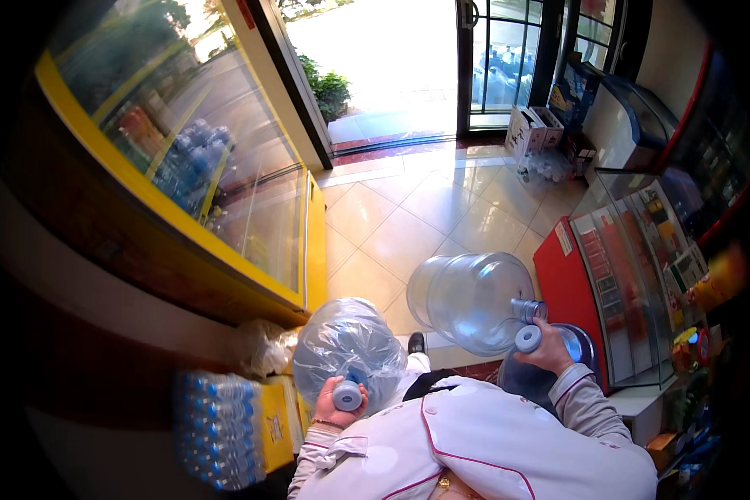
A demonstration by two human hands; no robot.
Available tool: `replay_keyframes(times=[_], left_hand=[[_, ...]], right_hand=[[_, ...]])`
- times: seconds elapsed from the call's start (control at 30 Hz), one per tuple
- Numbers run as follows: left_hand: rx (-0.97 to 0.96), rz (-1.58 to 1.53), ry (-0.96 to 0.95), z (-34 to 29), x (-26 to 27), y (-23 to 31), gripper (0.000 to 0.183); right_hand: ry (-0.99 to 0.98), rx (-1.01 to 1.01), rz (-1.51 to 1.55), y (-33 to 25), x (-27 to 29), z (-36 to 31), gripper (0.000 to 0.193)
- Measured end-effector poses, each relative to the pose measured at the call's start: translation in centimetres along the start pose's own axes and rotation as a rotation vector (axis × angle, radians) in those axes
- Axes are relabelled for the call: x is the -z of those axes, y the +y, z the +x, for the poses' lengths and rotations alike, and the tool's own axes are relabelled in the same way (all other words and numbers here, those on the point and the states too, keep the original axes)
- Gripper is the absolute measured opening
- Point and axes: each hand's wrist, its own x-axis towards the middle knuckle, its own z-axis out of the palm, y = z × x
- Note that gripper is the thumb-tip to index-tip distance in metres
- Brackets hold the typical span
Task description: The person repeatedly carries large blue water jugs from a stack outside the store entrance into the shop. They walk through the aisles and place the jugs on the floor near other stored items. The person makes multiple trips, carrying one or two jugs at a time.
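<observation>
My left hand (339, 404) is closed round the capped neck of a large clear water jug (346, 337) wrapped in thin plastic, at my left side. On the right, my right hand (550, 348) grips the neck of a bluish water jug (579, 346) beside my hip, its pale cap (528, 338) showing at the fingers. Another big clear jug (467, 300) lies tilted just ahead of that hand. Its ridged neck (529, 310) meets my fingertips; whether they grip it too, I cannot tell. My sleeve and body hide part of the bluish jug.
A yellow-framed glass-door fridge (315, 250) runs along the left. Shrink-wrapped water bottles (217, 425) stand lower left. A red-sided glass display counter (567, 283) borders the right. Ahead, tiled floor (392, 212) leads to an open doorway (392, 75), with boxes (532, 132) at its right.
</observation>
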Motion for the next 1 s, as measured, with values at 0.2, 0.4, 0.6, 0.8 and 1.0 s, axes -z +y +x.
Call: replay_keyframes(times=[0.2,0.4,0.6,0.8,1.0], left_hand=[[0.013,0.051,0.015,9.6,-11.7,8.8,0.042],[-0.021,0.105,-0.016,17.4,-25.9,16.3,0.041],[-0.029,0.082,-0.117,27.6,-37.7,25.0,0.042],[-0.045,0.017,-0.083,34.3,-48.6,32.6,0.043],[-0.06,-0.012,-0.065,39.3,-55.8,41.1,0.043]], right_hand=[[-0.014,0.057,-0.109,-2.5,2.5,14.5,0.074],[0.014,0.007,-0.116,-4.0,5.5,28.1,0.077],[0.071,0.056,-0.093,-3.0,5.8,44.8,0.077],[-0.05,0.131,-0.058,-5.4,7.2,61.9,0.071],[-0.027,0.186,-0.077,-7.4,5.5,77.4,0.074]])
